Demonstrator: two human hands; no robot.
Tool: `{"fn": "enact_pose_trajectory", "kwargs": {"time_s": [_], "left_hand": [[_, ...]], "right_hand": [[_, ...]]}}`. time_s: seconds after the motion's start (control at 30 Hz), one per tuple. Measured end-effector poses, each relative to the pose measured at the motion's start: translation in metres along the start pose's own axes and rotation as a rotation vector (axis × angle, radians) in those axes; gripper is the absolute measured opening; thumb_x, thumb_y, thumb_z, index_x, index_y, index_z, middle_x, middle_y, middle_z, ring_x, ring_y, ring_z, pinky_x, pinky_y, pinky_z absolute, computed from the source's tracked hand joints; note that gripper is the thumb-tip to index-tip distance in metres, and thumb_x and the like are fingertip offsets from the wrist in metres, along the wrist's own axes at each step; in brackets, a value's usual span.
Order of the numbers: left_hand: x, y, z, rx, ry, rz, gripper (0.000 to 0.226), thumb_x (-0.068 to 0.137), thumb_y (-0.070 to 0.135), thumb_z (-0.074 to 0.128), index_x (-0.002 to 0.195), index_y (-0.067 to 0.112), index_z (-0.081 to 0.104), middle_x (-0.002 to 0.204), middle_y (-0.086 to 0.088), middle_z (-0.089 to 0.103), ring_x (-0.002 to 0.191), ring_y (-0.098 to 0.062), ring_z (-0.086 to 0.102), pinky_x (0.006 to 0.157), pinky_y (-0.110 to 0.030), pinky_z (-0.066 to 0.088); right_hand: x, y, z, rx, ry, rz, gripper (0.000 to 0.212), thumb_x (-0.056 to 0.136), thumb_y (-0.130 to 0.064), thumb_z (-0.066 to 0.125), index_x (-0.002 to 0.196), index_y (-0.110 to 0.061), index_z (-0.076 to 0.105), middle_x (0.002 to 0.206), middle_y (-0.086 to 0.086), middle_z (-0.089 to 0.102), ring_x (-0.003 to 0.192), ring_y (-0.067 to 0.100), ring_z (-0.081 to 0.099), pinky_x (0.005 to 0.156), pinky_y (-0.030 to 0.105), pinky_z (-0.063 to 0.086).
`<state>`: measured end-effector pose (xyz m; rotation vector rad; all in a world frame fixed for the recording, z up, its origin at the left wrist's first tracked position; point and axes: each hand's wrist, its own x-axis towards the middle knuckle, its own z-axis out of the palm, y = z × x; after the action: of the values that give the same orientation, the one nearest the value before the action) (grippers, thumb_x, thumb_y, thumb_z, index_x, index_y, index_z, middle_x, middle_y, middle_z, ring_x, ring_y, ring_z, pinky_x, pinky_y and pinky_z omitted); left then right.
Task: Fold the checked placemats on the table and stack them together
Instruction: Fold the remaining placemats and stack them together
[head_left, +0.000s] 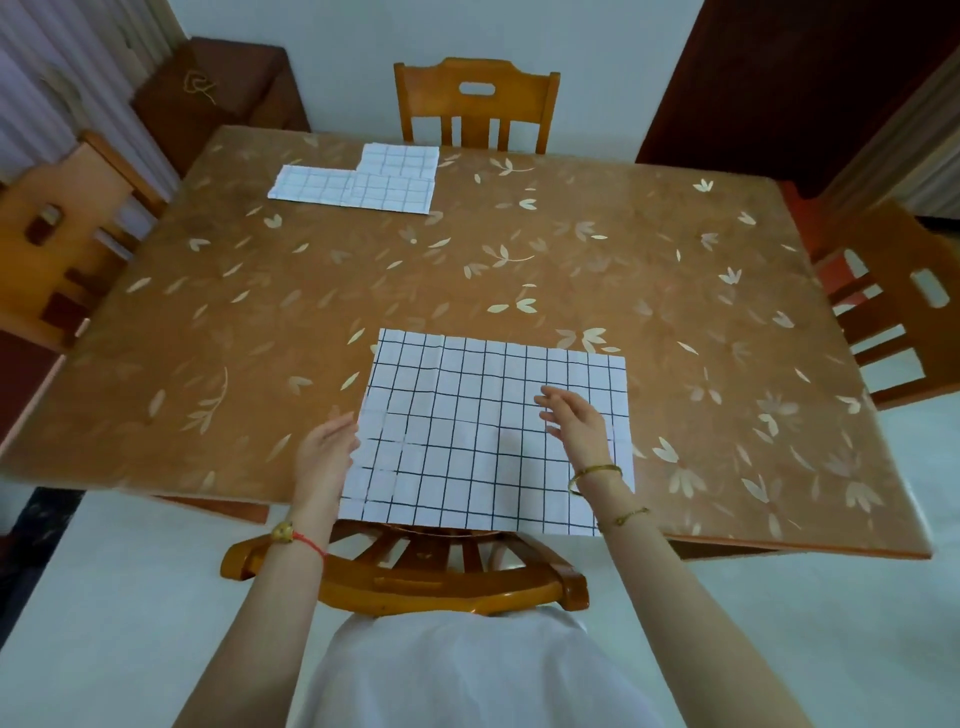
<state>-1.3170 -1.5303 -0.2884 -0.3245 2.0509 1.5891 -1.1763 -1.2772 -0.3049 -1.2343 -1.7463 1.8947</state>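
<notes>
Head view. The unfolded checked placemat (457, 431) lies flat at the near edge of the table (571, 260), its near border hanging slightly over the rim above the near chair (405, 577). The left hand (324, 452) is at the mat's left edge, fingers (345, 423) straight and together with their tips at the border; it grips nothing, and whether they touch the cloth cannot be told. The right hand (576, 421) is over the mat's right half with loosely spread, relaxed fingers (550, 400) pointing left, and it holds nothing. Two smaller folded placemats (353, 189) lie at the far left of the table, overlapping and offset, well apart from both hands.
</notes>
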Motion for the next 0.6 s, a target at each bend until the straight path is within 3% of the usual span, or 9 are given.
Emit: {"fn": "enact_pose_trajectory", "kwargs": {"time_s": [0.07, 0.13, 0.2, 0.27, 0.37, 0.43, 0.5, 0.6], "left_hand": [[0.011, -0.011, -0.003, 0.076, 0.039, -0.013, 0.020, 0.099, 0.014, 0.054, 0.111, 0.024, 0.067, 0.141, 0.002, 0.056, 0.111, -0.013, 0.058, 0.093, -0.031, 0.050], [0.020, -0.017, -0.004, 0.131, 0.068, -0.039, 0.020, 0.099, 0.011, 0.053, 0.103, 0.023, 0.067, 0.139, 0.002, 0.058, 0.115, -0.018, 0.058, 0.080, -0.025, 0.050], [0.029, -0.024, -0.005, 0.202, 0.075, -0.077, 0.022, 0.095, 0.009, 0.053, 0.100, 0.025, 0.066, 0.135, -0.003, 0.061, 0.119, -0.023, 0.058, 0.089, -0.034, 0.053], [0.037, -0.030, -0.005, 0.267, 0.115, -0.132, 0.029, 0.089, 0.006, 0.052, 0.112, 0.016, 0.067, 0.127, -0.011, 0.065, 0.114, -0.032, 0.060, 0.096, -0.043, 0.052], [0.043, -0.038, -0.002, 0.335, 0.107, -0.154, 0.033, 0.083, -0.001, 0.047, 0.115, -0.007, 0.056, 0.122, -0.029, 0.058, 0.112, -0.048, 0.054, 0.084, -0.045, 0.050], [0.043, -0.043, 0.000, 0.331, 0.125, -0.178, 0.036, 0.087, 0.000, 0.052, 0.123, -0.003, 0.057, 0.124, -0.019, 0.062, 0.115, -0.040, 0.057, 0.092, -0.048, 0.050], [0.046, -0.048, 0.003, 0.344, 0.151, -0.181, 0.043, 0.088, 0.004, 0.058, 0.131, 0.006, 0.057, 0.131, -0.010, 0.061, 0.115, -0.030, 0.059, 0.094, -0.043, 0.051], [0.049, -0.056, 0.007, 0.328, 0.168, -0.202, 0.048, 0.088, 0.003, 0.060, 0.136, 0.010, 0.053, 0.138, -0.010, 0.055, 0.119, -0.026, 0.057, 0.082, -0.027, 0.048]], "right_hand": [[0.019, 0.000, 0.012, -0.115, -0.034, -0.022, 0.017, 0.095, -0.023, 0.056, 0.106, -0.018, 0.069, 0.108, 0.004, 0.070, 0.103, 0.023, 0.065, 0.090, 0.038, 0.052], [0.036, -0.003, 0.026, -0.219, -0.084, -0.042, 0.019, 0.094, -0.023, 0.059, 0.108, -0.017, 0.069, 0.109, 0.001, 0.069, 0.102, 0.020, 0.064, 0.093, 0.040, 0.052], [0.053, -0.007, 0.042, -0.311, -0.134, -0.073, 0.023, 0.095, -0.022, 0.058, 0.113, -0.013, 0.068, 0.111, 0.002, 0.069, 0.103, 0.020, 0.064, 0.094, 0.037, 0.051], [0.069, -0.012, 0.059, -0.401, -0.190, -0.106, 0.024, 0.096, -0.022, 0.057, 0.116, -0.012, 0.067, 0.114, 0.003, 0.068, 0.104, 0.019, 0.063, 0.092, 0.029, 0.049], [0.093, -0.020, 0.089, -0.509, -0.274, -0.129, 0.024, 0.096, -0.022, 0.056, 0.116, -0.013, 0.066, 0.113, 0.004, 0.068, 0.104, 0.018, 0.062, 0.091, 0.028, 0.048], [0.109, -0.025, 0.110, -0.594, -0.329, -0.156, 0.026, 0.096, -0.022, 0.054, 0.118, -0.012, 0.066, 0.114, 0.005, 0.068, 0.105, 0.020, 0.062, 0.085, 0.025, 0.045], [0.124, -0.031, 0.131, -0.693, -0.382, -0.195, 0.029, 0.097, -0.021, 0.053, 0.120, -0.011, 0.065, 0.116, 0.005, 0.068, 0.101, 0.018, 0.062, 0.078, 0.019, 0.039], [0.145, -0.032, 0.161, -0.786, -0.457, -0.227, 0.030, 0.096, -0.021, 0.053, 0.122, -0.011, 0.064, 0.120, 0.006, 0.066, 0.108, 0.022, 0.062, 0.079, 0.021, 0.040]]}}
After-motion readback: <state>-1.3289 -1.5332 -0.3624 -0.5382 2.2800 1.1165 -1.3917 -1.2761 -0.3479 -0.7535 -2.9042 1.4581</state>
